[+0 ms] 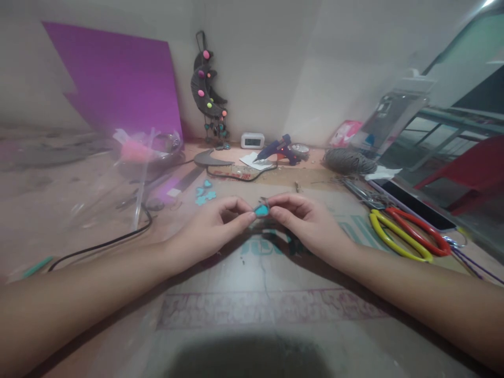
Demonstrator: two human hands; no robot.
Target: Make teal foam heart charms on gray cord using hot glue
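A small turquoise heart-shaped piece point(261, 210) with a dark edge is held up between my two hands, above the middle of the table. My left hand point(220, 219) pinches its left side with thumb and forefinger. On its right side, my right hand point(305, 216) grips it the same way. A tiny dark bit sticks up at its top, too small to make out. Several turquoise cut-out shapes point(205, 194) lie beyond my left hand. At the back, a dark glue gun point(277, 149) rests by a piece of white paper point(255, 161).
Scissors with yellow and red handles point(409, 233) lie right of my right hand, beside a phone point(417, 205) and grey yarn point(348, 160). A grey crescent point(212, 158) and a small clock point(252, 140) stand near the wall. A decorated moon hanging point(207, 86) is behind. A black cable point(114, 240) crosses the left.
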